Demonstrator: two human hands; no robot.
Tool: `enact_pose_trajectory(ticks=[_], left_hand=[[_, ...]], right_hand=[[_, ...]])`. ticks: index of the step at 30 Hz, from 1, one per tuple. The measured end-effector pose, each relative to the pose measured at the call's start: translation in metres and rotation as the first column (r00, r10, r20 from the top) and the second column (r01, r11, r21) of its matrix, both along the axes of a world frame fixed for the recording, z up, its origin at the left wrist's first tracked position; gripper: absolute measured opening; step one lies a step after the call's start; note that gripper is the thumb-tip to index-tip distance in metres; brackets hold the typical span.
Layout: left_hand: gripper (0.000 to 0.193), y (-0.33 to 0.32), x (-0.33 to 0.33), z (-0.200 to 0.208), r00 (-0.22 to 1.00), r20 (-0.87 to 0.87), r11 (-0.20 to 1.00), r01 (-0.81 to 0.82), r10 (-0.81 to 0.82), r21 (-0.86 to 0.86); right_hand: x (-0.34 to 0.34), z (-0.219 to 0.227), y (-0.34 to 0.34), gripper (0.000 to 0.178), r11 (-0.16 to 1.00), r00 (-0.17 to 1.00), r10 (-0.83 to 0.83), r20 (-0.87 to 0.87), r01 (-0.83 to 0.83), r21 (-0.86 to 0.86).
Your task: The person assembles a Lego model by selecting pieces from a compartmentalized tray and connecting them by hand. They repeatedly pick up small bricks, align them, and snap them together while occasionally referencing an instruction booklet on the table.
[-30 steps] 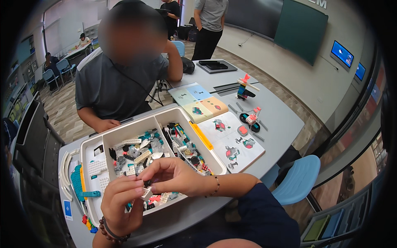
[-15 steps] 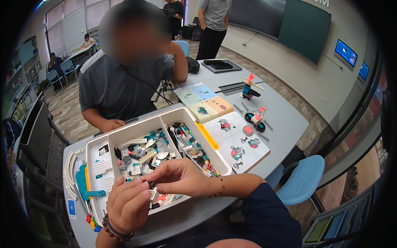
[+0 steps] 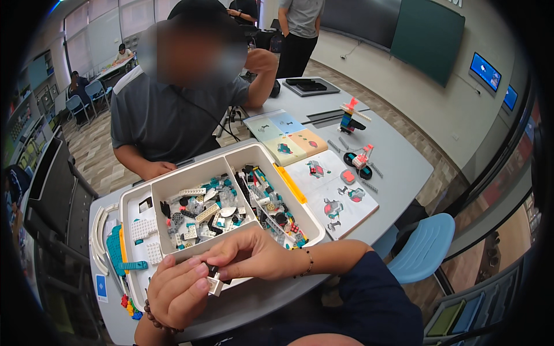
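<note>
Gripping white piece [image 3: 214, 286], both hands [image 3: 178, 293] [image 3: 257, 254]; blue-white card [image 3: 101, 287] near tray [image 3: 184, 176] (print illegible).

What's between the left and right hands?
Head view: a small white brick, with a partly hidden dark part just beyond it, between left hand and right hand.

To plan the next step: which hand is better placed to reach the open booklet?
Probably the right hand: it is nearer the open booklet, which lies on the right. The left hand is farther away; both seem occupied with a small white piece.
</note>
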State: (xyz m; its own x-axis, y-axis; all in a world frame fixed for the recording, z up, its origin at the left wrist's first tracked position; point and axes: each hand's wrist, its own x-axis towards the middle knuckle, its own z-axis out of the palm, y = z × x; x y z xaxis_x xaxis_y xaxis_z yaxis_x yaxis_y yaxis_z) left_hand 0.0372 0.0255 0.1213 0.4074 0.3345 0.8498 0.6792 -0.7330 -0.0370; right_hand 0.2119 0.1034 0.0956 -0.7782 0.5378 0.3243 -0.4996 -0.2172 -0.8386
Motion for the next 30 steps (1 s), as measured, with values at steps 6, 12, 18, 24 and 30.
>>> enact_pose_trajectory(ticks=[6, 12, 18, 24, 30], left_hand=[[0.022, -0.002, -0.001, 0.0, 0.999, 0.022, 0.999, 0.046, -0.046, 0.005], [0.024, -0.003, -0.003, 0.003, 0.997, 0.005, 0.994, 0.082, -0.082, -0.079], [0.025, -0.011, 0.001, 0.003, 1.0, 0.002, 0.991, 0.014, -0.014, -0.136], [0.026, -0.013, -0.001, -0.005, 0.991, -0.035, 0.989, -0.134, 0.132, -0.06], [0.025, 0.001, 0.004, -0.004, 0.986, -0.041, 0.985, -0.164, 0.162, -0.049]], right_hand=[[0.0, 0.003, -0.004, 0.02, 0.998, 0.998, 0.007, -0.063, -0.004, 0.059], [0.004, 0.005, -0.009, 0.018, 0.992, 0.995, -0.055, -0.081, 0.064, 0.105], [0.0, 0.0, -0.008, 0.017, 0.979, 0.984, -0.057, -0.168, 0.089, 0.186], [0.003, 0.005, -0.011, 0.003, 0.994, 0.994, -0.04, -0.101, 0.05, 0.095], [0.002, 0.0, -0.005, 0.013, 0.984, 0.986, -0.078, -0.15, 0.1, 0.147]])
